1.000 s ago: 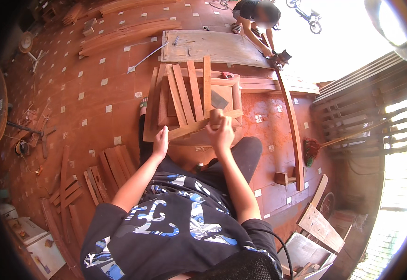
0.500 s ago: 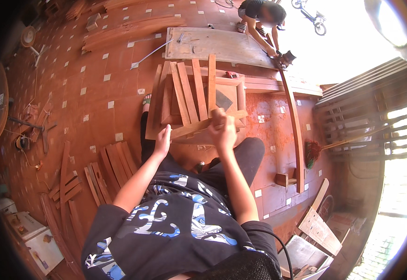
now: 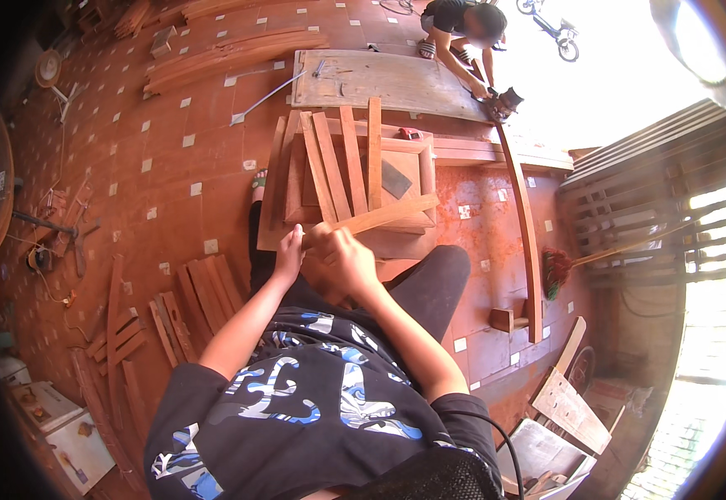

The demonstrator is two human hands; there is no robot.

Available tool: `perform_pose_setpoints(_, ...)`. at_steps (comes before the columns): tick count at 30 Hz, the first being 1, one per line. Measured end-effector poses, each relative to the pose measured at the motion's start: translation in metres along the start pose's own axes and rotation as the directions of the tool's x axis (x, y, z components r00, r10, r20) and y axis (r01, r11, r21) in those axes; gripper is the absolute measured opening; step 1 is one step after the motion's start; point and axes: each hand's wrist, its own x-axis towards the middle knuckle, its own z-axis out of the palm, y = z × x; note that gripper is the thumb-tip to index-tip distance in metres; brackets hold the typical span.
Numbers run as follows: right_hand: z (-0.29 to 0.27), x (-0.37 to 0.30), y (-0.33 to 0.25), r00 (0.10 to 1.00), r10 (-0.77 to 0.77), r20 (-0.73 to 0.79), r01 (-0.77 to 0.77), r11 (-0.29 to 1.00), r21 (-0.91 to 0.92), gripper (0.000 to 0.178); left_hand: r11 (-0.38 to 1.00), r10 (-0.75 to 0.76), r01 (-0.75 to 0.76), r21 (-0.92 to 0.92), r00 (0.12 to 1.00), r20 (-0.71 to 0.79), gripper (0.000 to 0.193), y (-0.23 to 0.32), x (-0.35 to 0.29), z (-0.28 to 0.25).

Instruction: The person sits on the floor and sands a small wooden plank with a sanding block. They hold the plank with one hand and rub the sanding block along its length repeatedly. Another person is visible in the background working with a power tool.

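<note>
A wooden strip (image 3: 392, 215) lies slantwise over the near side of a stack of framed wooden panels (image 3: 426, 171). At its near left end is my left hand (image 3: 288, 260), fingers closed on the end of the strip. My right hand (image 3: 348, 257) is closed over the strip close beside the left one; its fingers are slightly blurred, and whatever they press against the wood is hidden. Several more wooden strips (image 3: 352, 162) fan out away from me on the panels. A dark grey flat sheet (image 3: 395, 179) and a small red tool (image 3: 410, 133) lie there too.
Beyond the panels lies a long board (image 3: 396, 82) with hand tools. A co-worker (image 3: 459, 37) crouches there with a power tool (image 3: 503, 103) on a long beam (image 3: 523, 229). Lumber (image 3: 204, 287) lies at my left. A red-headed broom (image 3: 556, 273) and an open box (image 3: 546, 458) are at right.
My right hand has slid left and toward me along the strip, from its middle to beside my left hand. The left hand has barely moved.
</note>
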Motion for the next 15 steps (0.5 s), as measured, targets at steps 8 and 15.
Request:
perform_pose_setpoints(8,-0.009,0.018,0.048,0.921,0.164,-0.353,-0.204,0.976,-0.077,0.043,0.997,0.018,-0.016,0.074,0.999,-0.03,0.044,-0.007,0.006,-0.005)
perform_pose_setpoints(15,-0.053,0.019,0.105,0.708,0.389,-0.59,-0.448,0.893,0.051,0.051,0.997,0.058,-0.057,0.056,0.998,-0.016,0.045,0.003,0.0,0.001)
